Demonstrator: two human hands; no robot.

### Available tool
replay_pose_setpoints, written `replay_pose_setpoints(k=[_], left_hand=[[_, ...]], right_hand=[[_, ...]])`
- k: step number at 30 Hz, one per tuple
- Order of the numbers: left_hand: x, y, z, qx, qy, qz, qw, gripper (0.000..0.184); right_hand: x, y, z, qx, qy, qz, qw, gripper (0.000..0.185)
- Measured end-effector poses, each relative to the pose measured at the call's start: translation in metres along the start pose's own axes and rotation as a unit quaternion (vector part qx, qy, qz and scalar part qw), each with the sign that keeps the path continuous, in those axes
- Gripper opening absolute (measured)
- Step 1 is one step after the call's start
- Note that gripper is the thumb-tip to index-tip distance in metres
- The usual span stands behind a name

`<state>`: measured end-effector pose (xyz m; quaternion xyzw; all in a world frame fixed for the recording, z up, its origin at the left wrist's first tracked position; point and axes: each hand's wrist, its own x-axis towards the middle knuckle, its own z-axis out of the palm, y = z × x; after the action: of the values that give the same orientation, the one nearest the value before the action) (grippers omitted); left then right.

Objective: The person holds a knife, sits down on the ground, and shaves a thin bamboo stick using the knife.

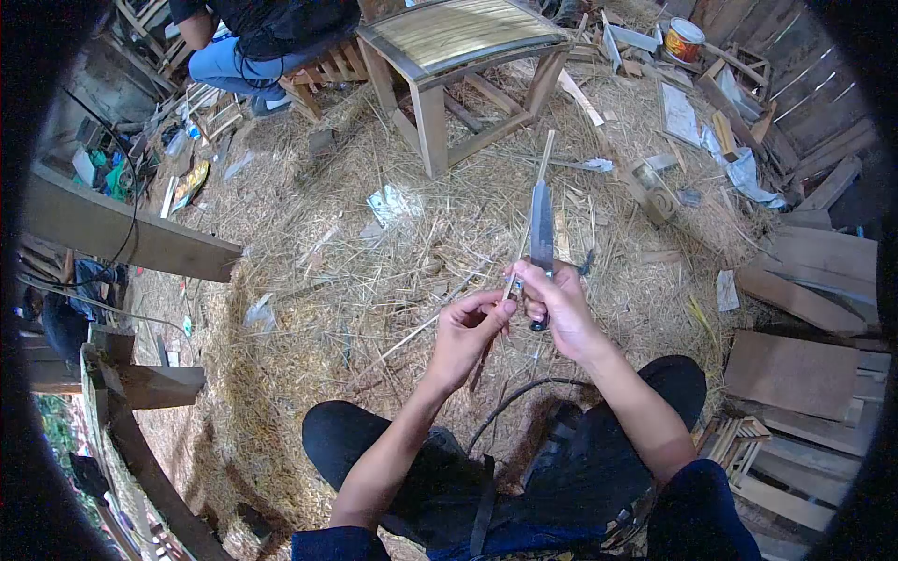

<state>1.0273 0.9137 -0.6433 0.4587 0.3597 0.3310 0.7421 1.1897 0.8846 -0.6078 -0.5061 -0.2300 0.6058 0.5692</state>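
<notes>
My right hand (559,304) is closed around the dark handle of a knife (542,224), its wide blade pointing up and away from me. My left hand (470,332) pinches a thin bamboo or wood strip (517,266) between thumb and fingers. The two hands are close together above the floor, in front of my crossed legs. The strip runs beside the blade, and my right thumb lies near it. Part of the strip is hidden by my fingers.
Straw and shavings cover the floor (309,309). Ahead stands a wooden stool (430,122) with a slatted top; a person (267,42) sits at upper left. Boards (790,374) lie at right, a paint bucket (684,39) at upper right, and a thick beam (131,224) at left.
</notes>
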Motion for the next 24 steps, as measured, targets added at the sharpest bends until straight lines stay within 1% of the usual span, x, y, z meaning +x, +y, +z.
replay_pose_setpoints(k=[2, 5, 7, 8, 11, 12, 14, 17, 18, 20, 21, 23, 24], left_hand=[[0.000, -0.005, -0.001, 0.007, 0.011, 0.002, 1.000, 0.022], [0.000, -0.010, -0.002, -0.026, -0.029, 0.014, 0.999, 0.025], [-0.005, 0.005, -0.001, -0.033, -0.052, -0.049, 0.997, 0.027], [-0.007, 0.010, 0.000, -0.036, -0.063, -0.081, 0.994, 0.028], [-0.006, 0.003, 0.001, -0.046, -0.038, -0.091, 0.994, 0.027], [-0.005, -0.001, -0.002, -0.054, -0.043, -0.080, 0.994, 0.027], [-0.002, -0.009, -0.008, -0.072, -0.054, -0.057, 0.994, 0.026], [-0.004, 0.002, -0.004, -0.044, 0.024, -0.068, 0.996, 0.025], [-0.003, 0.000, -0.006, -0.041, 0.027, -0.054, 0.997, 0.025], [-0.002, -0.007, -0.011, -0.036, 0.034, -0.025, 0.998, 0.025], [-0.003, -0.005, -0.013, -0.010, 0.029, -0.031, 0.999, 0.021], [-0.005, 0.002, -0.017, 0.044, 0.018, -0.042, 0.998, 0.016], [-0.006, 0.003, -0.015, 0.054, 0.029, -0.032, 0.998, 0.015]], right_hand=[[0.001, -0.001, -0.001, 0.014, 0.004, 0.003, 1.000, 0.028], [0.004, -0.003, -0.003, 0.020, 0.019, -0.013, 1.000, 0.029], [0.006, -0.004, -0.007, 0.006, 0.038, -0.035, 0.999, 0.029], [0.007, -0.007, -0.010, -0.015, 0.035, -0.040, 0.998, 0.029], [0.007, -0.005, -0.009, -0.093, 0.064, -0.064, 0.992, 0.033], [0.009, -0.001, -0.011, -0.138, 0.061, -0.091, 0.984, 0.036], [0.012, 0.011, -0.015, -0.226, 0.055, -0.145, 0.962, 0.041], [0.007, 0.023, -0.011, -0.382, 0.019, -0.235, 0.893, 0.040], [0.000, 0.016, -0.003, -0.416, 0.001, -0.228, 0.880, 0.039], [0.000, 0.018, 0.000, -0.503, -0.025, -0.273, 0.820, 0.038], [0.000, 0.018, 0.000, -0.543, -0.037, -0.294, 0.785, 0.039], [0.001, 0.017, 0.000, -0.546, -0.042, -0.318, 0.774, 0.038], [0.003, 0.015, 0.000, -0.548, -0.044, -0.330, 0.768, 0.038]])
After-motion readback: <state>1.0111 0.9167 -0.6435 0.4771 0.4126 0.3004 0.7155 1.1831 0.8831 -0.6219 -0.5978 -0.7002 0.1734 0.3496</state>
